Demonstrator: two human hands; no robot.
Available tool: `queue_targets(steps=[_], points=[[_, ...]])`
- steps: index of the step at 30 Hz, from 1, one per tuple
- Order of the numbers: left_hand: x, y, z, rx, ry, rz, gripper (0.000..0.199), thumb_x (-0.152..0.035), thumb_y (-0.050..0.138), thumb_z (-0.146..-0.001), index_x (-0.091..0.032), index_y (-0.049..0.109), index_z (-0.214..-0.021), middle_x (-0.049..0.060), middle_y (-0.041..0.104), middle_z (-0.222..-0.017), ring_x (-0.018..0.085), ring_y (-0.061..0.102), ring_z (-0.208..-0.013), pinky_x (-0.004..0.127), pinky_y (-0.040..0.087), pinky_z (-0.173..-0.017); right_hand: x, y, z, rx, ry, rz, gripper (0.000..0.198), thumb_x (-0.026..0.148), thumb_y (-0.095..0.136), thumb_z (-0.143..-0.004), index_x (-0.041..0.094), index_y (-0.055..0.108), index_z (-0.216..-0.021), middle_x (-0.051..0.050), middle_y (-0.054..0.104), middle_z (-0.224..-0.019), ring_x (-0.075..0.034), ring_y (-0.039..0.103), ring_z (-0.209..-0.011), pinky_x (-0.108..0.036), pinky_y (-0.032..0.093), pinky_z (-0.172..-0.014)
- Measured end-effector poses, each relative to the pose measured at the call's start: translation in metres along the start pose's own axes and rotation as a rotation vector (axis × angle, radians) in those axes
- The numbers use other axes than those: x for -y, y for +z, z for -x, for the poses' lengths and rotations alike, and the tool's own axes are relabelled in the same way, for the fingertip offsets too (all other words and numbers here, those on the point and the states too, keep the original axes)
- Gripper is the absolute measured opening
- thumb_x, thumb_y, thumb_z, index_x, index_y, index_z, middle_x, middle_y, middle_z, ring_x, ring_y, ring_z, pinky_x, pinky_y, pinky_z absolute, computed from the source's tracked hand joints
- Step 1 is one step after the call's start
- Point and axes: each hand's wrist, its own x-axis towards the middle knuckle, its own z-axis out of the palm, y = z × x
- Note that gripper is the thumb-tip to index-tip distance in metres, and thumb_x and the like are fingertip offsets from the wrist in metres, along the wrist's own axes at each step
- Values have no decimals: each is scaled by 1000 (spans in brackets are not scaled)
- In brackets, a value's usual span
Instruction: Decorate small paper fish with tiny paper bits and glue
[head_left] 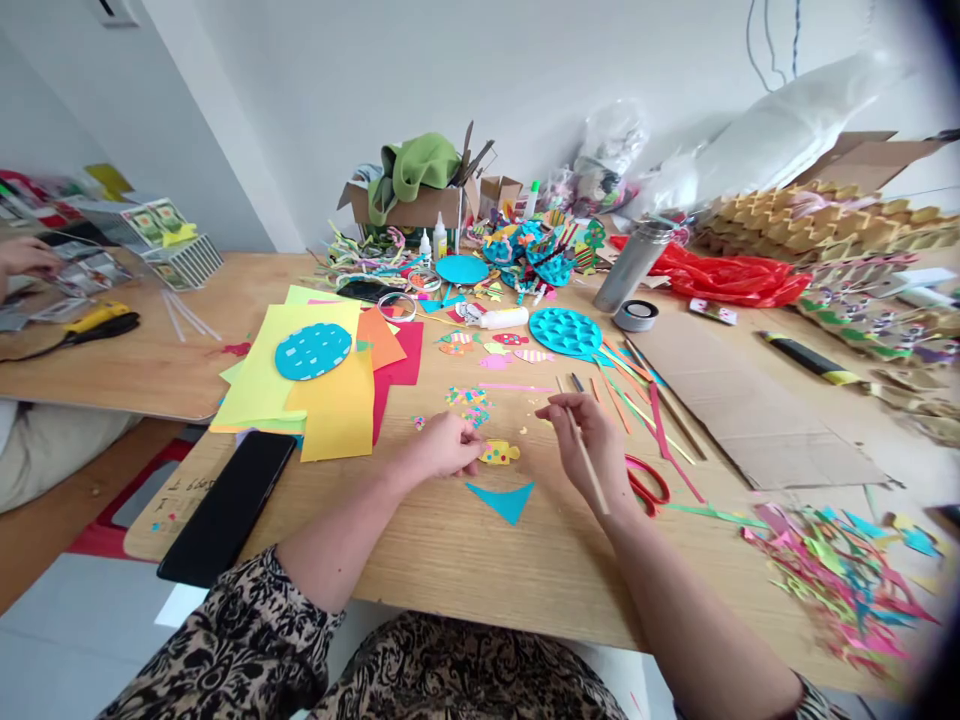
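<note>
My left hand (448, 447) has its fingers drawn together at the left end of a small yellow paper fish (500, 453) with coloured dots, just above the table. In my right hand (589, 450) is a thin wooden stick (583, 447), held like a pen to the right of the fish; its tip is too fine to make out. A blue paper triangle (504, 501) lies in front of the fish. Tiny coloured paper bits (469, 403) are scattered behind my left hand. Several finished paper fish (510, 340) lie further back.
Left are coloured paper sheets (259, 362), a spotted blue oval (313, 351) and a black phone (229, 508). Right are red scissors (648, 484), cardboard (739, 400) and paper scraps (847, 580). A metal flask (634, 265) stands behind. Another person's hand (30, 257) shows far left.
</note>
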Motion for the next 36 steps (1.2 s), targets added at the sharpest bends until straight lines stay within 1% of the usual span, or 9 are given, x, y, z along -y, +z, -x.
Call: queue_targets(steps=[5,8,11,16,22,26,30,33,36], points=[[-3,-5,6,-219,96,-275,18,-24,58,-82,-16,70,-72,4,63,-57,19,62,-60,29,45,-64,3,-2,1,-30,-53,-110,31,45,47,-95,21,63,-106,-4,71,-77,-21,66,-82,-40,47,-85],[-2,-7,7,-300,148,-372,17,-21,57,-83,-17,73,-84,5,66,-65,22,64,-67,31,45,-70,6,-1,3,-19,-75,-99,32,47,47,-94,22,67,-96,-4,70,-74,-21,66,-79,-39,47,-83],[2,-8,3,-289,236,-412,19,-15,56,-81,-19,72,-91,5,71,-81,20,64,-73,30,46,-73,8,-1,5,-27,-80,-61,39,53,47,-93,22,66,-78,-5,68,-71,-21,65,-76,-36,47,-75],[10,-11,-2,-167,446,-464,20,-7,58,-80,-19,73,-85,4,71,-87,20,64,-90,29,47,-84,9,2,4,0,-89,-40,46,57,44,-93,21,63,-72,-4,63,-63,-18,60,-63,-32,45,-62],[14,-17,-4,-106,572,-523,24,-2,55,-79,-18,74,-83,6,70,-89,20,63,-93,31,47,-89,20,0,-1,93,-92,-16,46,59,48,-90,21,60,-67,-5,65,-67,-19,62,-67,-32,47,-65],[13,-22,-3,-142,597,-543,26,-1,53,-78,-18,73,-80,5,70,-89,19,63,-91,34,46,-94,32,2,-5,151,-132,19,44,58,44,-92,21,62,-76,-5,66,-70,-18,62,-68,-31,47,-65],[8,-21,12,-206,596,-588,28,-1,49,-80,-15,73,-85,7,69,-92,21,61,-99,37,46,-97,22,15,-3,148,-202,6,42,52,40,-96,22,58,-75,-3,62,-65,-16,60,-61,-30,45,-61],[9,-9,30,-250,635,-749,27,-2,48,-82,-13,72,-86,9,68,-93,24,58,-101,38,49,-92,5,23,1,166,-234,-17,38,49,40,-97,22,56,-75,-3,60,-66,-17,59,-61,-30,44,-61],[15,9,45,-331,657,-804,27,-4,47,-86,-12,71,-96,9,67,-100,24,55,-104,40,47,-98,-8,25,2,211,-256,-17,35,47,41,-97,23,56,-75,-4,60,-69,-18,60,-65,-32,45,-62]])
